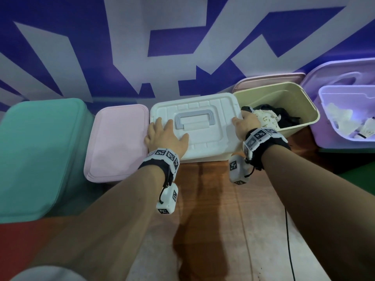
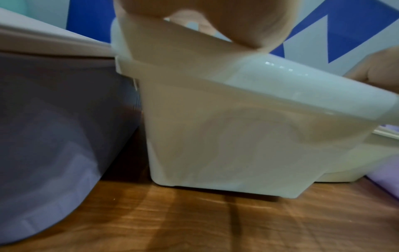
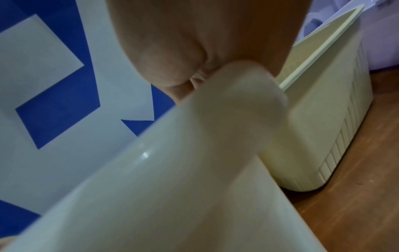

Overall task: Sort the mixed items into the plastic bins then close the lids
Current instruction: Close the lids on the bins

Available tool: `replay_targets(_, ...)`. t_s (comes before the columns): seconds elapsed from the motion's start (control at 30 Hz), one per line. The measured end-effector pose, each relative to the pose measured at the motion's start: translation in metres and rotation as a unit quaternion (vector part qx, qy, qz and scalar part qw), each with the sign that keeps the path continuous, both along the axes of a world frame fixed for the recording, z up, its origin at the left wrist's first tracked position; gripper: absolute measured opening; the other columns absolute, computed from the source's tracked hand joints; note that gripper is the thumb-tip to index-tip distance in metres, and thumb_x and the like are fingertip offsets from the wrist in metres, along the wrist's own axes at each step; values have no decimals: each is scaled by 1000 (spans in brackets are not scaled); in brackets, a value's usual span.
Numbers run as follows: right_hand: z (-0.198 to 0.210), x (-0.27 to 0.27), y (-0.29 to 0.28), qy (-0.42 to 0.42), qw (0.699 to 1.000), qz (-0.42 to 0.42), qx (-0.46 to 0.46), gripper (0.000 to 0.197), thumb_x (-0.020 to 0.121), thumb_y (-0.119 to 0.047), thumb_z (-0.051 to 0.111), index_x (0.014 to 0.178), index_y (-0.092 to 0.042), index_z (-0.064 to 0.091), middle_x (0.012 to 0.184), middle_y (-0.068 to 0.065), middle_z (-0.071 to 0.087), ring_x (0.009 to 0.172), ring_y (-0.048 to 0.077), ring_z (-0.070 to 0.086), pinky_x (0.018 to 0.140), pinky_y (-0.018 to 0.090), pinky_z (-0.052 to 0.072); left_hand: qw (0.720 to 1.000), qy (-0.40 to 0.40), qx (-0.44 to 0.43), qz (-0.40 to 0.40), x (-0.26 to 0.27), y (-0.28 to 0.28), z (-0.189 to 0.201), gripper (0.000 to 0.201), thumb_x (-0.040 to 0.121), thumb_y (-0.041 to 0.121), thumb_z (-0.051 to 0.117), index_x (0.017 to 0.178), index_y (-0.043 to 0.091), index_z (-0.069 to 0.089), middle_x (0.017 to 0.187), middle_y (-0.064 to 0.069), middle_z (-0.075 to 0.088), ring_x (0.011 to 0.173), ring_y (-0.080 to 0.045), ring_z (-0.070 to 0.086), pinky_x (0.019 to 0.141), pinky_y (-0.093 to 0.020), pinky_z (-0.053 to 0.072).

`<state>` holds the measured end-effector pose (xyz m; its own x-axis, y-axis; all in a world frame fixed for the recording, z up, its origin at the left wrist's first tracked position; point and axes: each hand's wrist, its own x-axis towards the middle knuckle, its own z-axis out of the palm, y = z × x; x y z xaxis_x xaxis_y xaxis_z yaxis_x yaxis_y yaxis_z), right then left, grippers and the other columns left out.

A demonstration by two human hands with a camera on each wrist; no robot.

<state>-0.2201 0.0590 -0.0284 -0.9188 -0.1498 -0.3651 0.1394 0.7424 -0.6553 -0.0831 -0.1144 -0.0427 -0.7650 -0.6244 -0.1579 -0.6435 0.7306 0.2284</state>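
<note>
Lid [image 1: 205, 126] of white plastic, ribbed round its border and carrying a grey fold-down handle [image 1: 194, 119], sits on the white bin [image 2: 226, 150] at the centre of the row on the wooden table [image 1: 213, 209]. A closed pink bin [image 1: 117, 140] touches it at nine o'clock, with a closed teal bin [image 1: 38, 153] further out the same way. At three o'clock stands an open cream bin [image 1: 292, 102] with dark and patterned cloth [image 1: 269, 118] inside, and past that an open lilac bin [image 1: 324, 122] holding white items.

The left hand [image 1: 166, 134] lies flat on the lid's nine o'clock side, fingers straight and spread, thumb reaching toward the handle. The right hand [image 1: 246, 123] is on the lid's three o'clock edge, thumb on top; its fingers seem to wrap over the rim, though the head view hides them.

The left wrist view alone shows the white bin's translucent front wall, a faint round shape inside it, and the lid's lip seated over the rim beneath the palm [image 2: 215, 22]. The right wrist view alone shows the palm [image 3: 205, 42] pressed against the lid's rounded corner [image 3: 248, 95], and the ribbed outer wall of the cream bin just beside it.
</note>
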Motion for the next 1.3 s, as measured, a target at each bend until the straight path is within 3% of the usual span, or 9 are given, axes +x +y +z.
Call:
replay_targets(0.17, 4, 6, 4, -8, 1000, 3, 16, 33, 96, -16, 42, 125, -5, 53, 121, 17, 59, 110, 34, 54, 80, 31, 36, 1000, 10, -18, -14, 9, -3, 0, 68, 86, 56, 46, 145, 26, 28, 156, -2, 15, 139, -26, 17, 110, -45, 25)
replay_targets(0.3, 1, 20, -12, 2, 999, -17, 48, 37, 98, -15, 34, 133, -4, 36, 124, 23, 55, 112, 37, 53, 77, 34, 33, 999, -31, 4, -31, 9, -8, -2, 66, 95, 48, 36, 151, 22, 12, 160, -4, -1, 147, -27, -2, 118, -46, 9)
replay_targets(0.43, -8, 23, -16, 31, 998, -38, 50, 39, 97, -16, 34, 133, -3, 36, 126, 23, 52, 111, 38, 53, 83, 38, 39, 996, -54, 12, -71, 1, -19, -3, 66, 98, 47, 29, 152, 20, 3, 160, -6, -10, 147, -27, -10, 118, -44, 4)
replay_targets(0.57, -14, 21, -17, 50, 993, -24, 104, 45, 95, -13, 34, 139, -8, 34, 138, 19, 34, 116, 36, 46, 89, 36, 39, 995, -53, -11, -80, -4, -22, -9, 68, 96, 51, 29, 152, 22, 4, 160, -5, -9, 147, -28, -10, 118, -44, 4)
replay_targets(0.67, -14, 22, -19, 80, 989, 1, 121, 55, 95, -10, 33, 148, -17, 21, 133, 20, 35, 113, 39, 48, 91, 39, 39, 996, -39, -23, -74, -7, -21, -10, 71, 92, 57, 32, 151, 26, 9, 160, -5, -1, 147, -29, -4, 117, -45, 9)
replay_targets(0.8, -16, 14, -21, 74, 989, 12, 129, 55, 95, -13, 30, 149, -21, 18, 133, 21, 36, 120, 40, 44, 95, 43, 38, 997, -13, -34, -69, -13, -22, -5, 74, 86, 65, 38, 146, 25, 24, 153, -9, 18, 140, -31, 15, 111, -45, 21)
replay_targets(1.0, -20, 17, -19, 91, 985, 24, 146, 57, 95, -11, 29, 149, -22, 14, 129, 22, 41, 114, 41, 49, 91, 46, 41, 996, -9, -51, -66, -2, -9, -16, 79, 89, 64, 32, 151, 22, 9, 160, -8, -5, 146, -33, -8, 117, -48, 7)
replay_targets(1.3, -13, 11, -29, 80, 979, 57, 180, 57, 93, -12, 30, 147, -25, 14, 136, 15, 38, 118, 41, 47, 89, 46, 41, 999, -24, -32, -37, -3, -13, -8, 77, 87, 62, 38, 149, 23, 15, 160, -7, 2, 146, -33, -1, 116, -49, 13)
